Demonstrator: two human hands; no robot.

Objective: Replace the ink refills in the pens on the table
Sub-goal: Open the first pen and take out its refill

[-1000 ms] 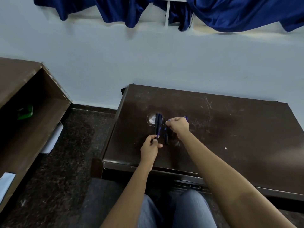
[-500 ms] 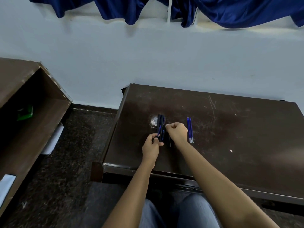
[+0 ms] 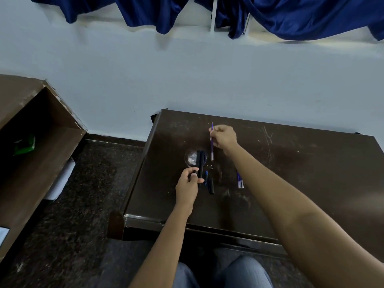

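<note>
On the dark brown table (image 3: 270, 183) my left hand (image 3: 188, 183) grips the near end of a black pen barrel (image 3: 201, 163), which points away from me. My right hand (image 3: 224, 138) is raised farther back and pinches a thin blue ink refill (image 3: 212, 142) that hangs clear of the barrel, silver tip down. A black pen cap (image 3: 211, 186) and a small blue piece (image 3: 206, 176) lie just right of my left hand. Two spare blue refills (image 3: 240, 180) lie side by side farther right, partly hidden by my right forearm.
A pale worn patch (image 3: 192, 157) marks the tabletop behind the barrel. A brown wooden shelf unit (image 3: 31, 142) stands on the left with a green object (image 3: 24, 143) inside. A white wall rises behind the table, with blue curtains (image 3: 291, 15) above. My knees sit below the table's front edge.
My right hand has moved up and away from the barrel, drawing the blue refill out of it. My left hand stays on the barrel's near end.
</note>
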